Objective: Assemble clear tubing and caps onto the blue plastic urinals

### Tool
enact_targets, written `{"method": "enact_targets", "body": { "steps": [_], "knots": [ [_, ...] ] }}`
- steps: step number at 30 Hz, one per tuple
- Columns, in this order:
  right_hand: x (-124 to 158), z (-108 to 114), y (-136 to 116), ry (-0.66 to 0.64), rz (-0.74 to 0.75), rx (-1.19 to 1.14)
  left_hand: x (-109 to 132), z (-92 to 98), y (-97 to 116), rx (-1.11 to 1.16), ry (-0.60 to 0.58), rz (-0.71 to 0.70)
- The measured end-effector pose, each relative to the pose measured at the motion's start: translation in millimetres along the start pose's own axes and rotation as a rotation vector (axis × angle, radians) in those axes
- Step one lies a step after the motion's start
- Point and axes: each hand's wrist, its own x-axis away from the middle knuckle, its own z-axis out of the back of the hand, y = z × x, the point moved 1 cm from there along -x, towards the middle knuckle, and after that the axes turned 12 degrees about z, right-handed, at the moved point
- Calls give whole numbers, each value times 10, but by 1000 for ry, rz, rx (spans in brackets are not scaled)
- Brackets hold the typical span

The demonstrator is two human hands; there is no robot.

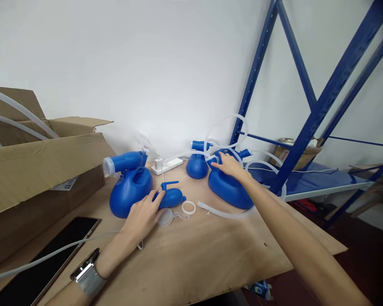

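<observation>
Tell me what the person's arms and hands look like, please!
The left hand and right hand wear no gloves. The left arm has a watch with a dark case and silvery-grey band. The right arm is bare, and no sleeves show.

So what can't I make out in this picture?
All in the head view:
Cardboard box: most of its contents, hidden by its front wall.
Box label: print too small to read.
Black-screened tablet: near end, cut off by the bottom edge.
Small blue bottle: left end, hidden by the left hand.
Right hand: palm, turned away toward the blue jug.
</observation>
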Motion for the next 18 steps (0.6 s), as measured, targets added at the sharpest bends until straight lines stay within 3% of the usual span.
{"method": "enact_targets", "body": {
  "steps": [5,18],
  "knots": [
    [-230,-351,309,-57,-8,-47,8,0,-11,25,-14,-10],
    [-213,-431,590,60,56,-135,10,-54,-38,56,-16,-7]
  ]
}}
